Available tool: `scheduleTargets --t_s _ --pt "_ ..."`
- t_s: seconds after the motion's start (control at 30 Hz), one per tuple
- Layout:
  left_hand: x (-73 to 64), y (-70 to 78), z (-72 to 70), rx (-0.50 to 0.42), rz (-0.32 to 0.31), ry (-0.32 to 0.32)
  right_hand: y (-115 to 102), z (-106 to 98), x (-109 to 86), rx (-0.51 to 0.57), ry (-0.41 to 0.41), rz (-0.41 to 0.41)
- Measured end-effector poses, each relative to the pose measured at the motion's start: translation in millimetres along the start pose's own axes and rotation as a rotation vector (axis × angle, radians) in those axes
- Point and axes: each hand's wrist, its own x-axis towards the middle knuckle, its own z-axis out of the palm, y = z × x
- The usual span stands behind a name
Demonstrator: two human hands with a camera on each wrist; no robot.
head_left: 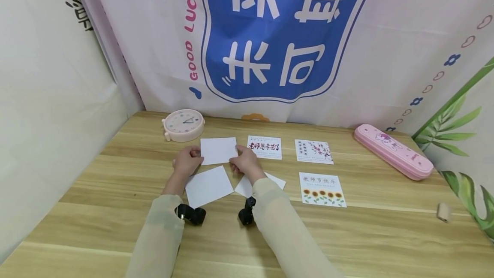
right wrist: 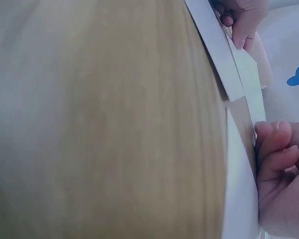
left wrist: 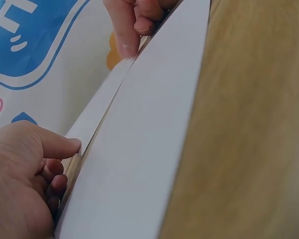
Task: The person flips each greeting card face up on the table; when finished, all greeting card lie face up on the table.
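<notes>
Between my two hands is a blank white card, near the back of the wooden table. My left hand pinches its left edge, while my right hand pinches its right edge. Just in front lies a second blank white card, turned at an angle. A third white card is partly covered by my right hand and wrist. In the left wrist view, my left thumb meets the far card's edge. The right wrist view shows my right fingers curled at the card's edge.
To the right lie a card with red lettering, a blossom card and a sunflower card. A pink clock stands back left. A pink pencil case and a small beige object are at the right.
</notes>
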Motion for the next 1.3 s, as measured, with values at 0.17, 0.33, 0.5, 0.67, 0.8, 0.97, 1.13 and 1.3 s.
scheduleTargets --t_s 0.17,0.33,0.5,0.67,0.8,0.97,1.13,1.3 --pt "-1.4 2.4 1.1 -0.012 -0.005 0.02 -1.0 0.6 0.2 0.006 0.01 0.005" --pt "-1.4 0.4 2.5 0.0 0.009 0.024 -1.5 0.3 -0.7 -0.006 0.0 0.02" --pt "-4.4 -1.8 2.5 0.064 0.058 0.007 -0.9 -0.8 -0.8 -0.004 -0.014 0.025" --pt "-5.1 -2.0 1.5 0.209 0.134 -0.025 -0.3 -1.9 -0.5 -0.005 -0.033 0.022" --pt "-3.1 -1.6 2.2 0.268 0.167 -0.036 -0.7 -3.2 -1.5 0.002 -0.068 0.014" --pt "-1.5 -1.8 2.7 0.265 0.161 -0.052 -0.5 -3.7 -3.1 0.014 -0.095 0.001" --pt "-2.0 -1.5 1.5 0.227 0.134 -0.058 -1.1 -4.1 -3.4 0.011 -0.095 0.001" --pt "-1.8 -0.3 0.8 0.167 0.103 -0.045 -1.7 -4.6 -3.8 0.002 -0.083 0.002"
